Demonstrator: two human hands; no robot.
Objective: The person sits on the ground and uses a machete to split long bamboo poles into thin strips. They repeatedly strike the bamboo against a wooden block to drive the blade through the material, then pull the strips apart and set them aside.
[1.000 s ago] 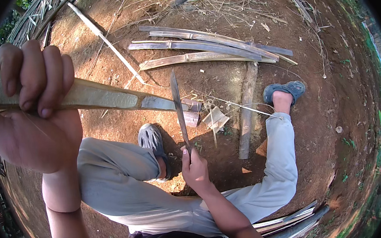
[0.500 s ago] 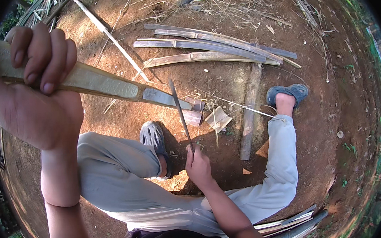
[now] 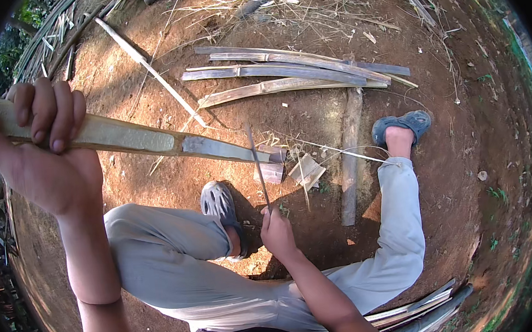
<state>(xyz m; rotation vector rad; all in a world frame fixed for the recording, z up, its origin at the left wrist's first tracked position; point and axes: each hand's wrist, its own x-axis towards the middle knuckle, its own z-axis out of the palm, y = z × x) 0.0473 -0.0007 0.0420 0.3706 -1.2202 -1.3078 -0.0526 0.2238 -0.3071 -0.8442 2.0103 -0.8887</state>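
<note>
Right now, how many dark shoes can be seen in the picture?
2. One dark shoe is on the left foot, below the bamboo strip in the picture; the other shoe is on the right foot, right of the brown pole. No others show.

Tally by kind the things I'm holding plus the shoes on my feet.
Long, pale split-bamboo piece, in the left hand: 1
Thin, dark-bladed knife, in the right hand: 1
Dark bluish-grey clogs: 2
Total: 4
</note>
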